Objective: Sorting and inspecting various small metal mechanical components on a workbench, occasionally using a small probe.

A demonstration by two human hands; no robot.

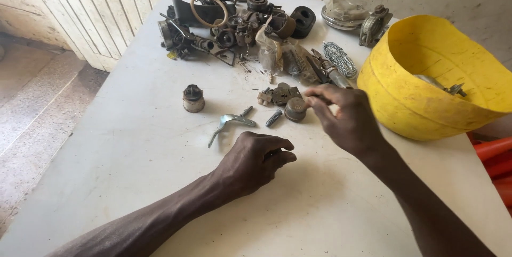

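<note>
My left hand (pixel 255 162) rests on the white table (pixel 133 145), its fingers curled shut around a small dark part that is mostly hidden. My right hand (pixel 344 115) hovers just right of a small round metal cap (pixel 295 109), thumb and fingertips pinched together; whether they hold anything I cannot tell. Close by lie a short bolt (pixel 273 118), a flat metal plate piece (pixel 282 94), a bent silver lever (pixel 229 122) and a small cylindrical part (pixel 193 98) standing alone to the left.
A heap of dark rusty mechanical parts, rings and plastic bags (pixel 240 19) fills the table's far side. A yellow plastic bowl (pixel 426 83) with metal pieces inside stands at the right. A wire coil (pixel 340 58) lies beside it. Orange items (pixel 493 155) sit past the right edge.
</note>
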